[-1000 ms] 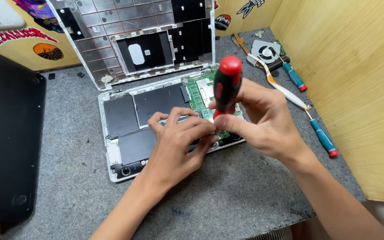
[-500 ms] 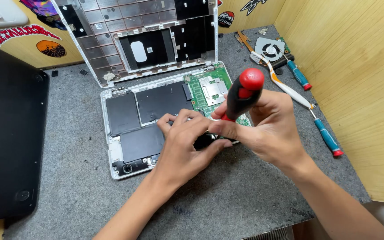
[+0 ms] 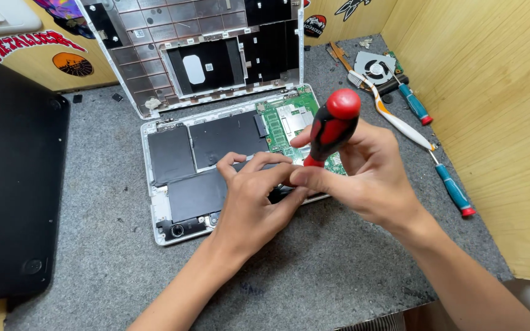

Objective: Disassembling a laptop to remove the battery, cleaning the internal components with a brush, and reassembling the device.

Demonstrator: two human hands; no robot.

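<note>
Head view: your hands cover the spot where the screwdriver (image 3: pixel 332 125) meets the opened laptop (image 3: pixel 216 165), so the shaft and tip cannot be made out and the fastener under them is hidden. Your right hand (image 3: pixel 363 175) is clenched around the screwdriver, fingers wrapped about the lower handle; the rounded red cap stands clear above your knuckles, tilted toward the far right. The handle is red with a black grip band. Your left hand (image 3: pixel 253 202) rests on the laptop's near edge, fingers (image 3: pixel 259 164) curled and pinched together just beside the right thumb; whether they grasp anything small cannot be told.

The laptop lies under your fingers on the grey mat (image 3: pixel 105 245): white frame, dark flat battery cells (image 3: pixel 216 144) to the left of your fingertips, green circuit board (image 3: pixel 289 119) just beyond them. Its lifted panel (image 3: pixel 197 49) rises farther off and is cut off by the top edge.

Beyond your right hand, well apart, lie a cooling fan (image 3: pixel 375 66), a toothbrush (image 3: pixel 394 116) and two blue-handled screwdrivers (image 3: pixel 455 191). A black cover (image 3: pixel 13 184) lies far left, partly out of frame.
</note>
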